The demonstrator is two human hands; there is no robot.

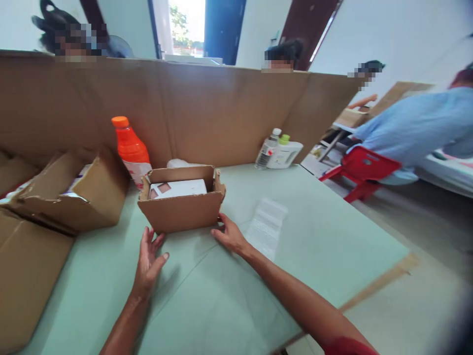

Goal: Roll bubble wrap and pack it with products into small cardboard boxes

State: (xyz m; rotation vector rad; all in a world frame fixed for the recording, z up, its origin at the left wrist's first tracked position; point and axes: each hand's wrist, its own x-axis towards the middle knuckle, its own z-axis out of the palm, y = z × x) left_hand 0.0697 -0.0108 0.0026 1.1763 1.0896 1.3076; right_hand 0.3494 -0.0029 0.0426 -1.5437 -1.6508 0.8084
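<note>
A small open cardboard box stands on the pale green table, with a white item lying inside it. My left hand is open, fingers stretched toward the box's near left corner, just short of it. My right hand is open too, its fingertips touching the box's near right bottom corner. Neither hand holds anything.
An orange bottle stands behind the box. A larger open carton lies at left. A clear plastic bag lies flat to the right. A clear bottle and white jug stand by the cardboard wall. A person in blue sits on a red chair.
</note>
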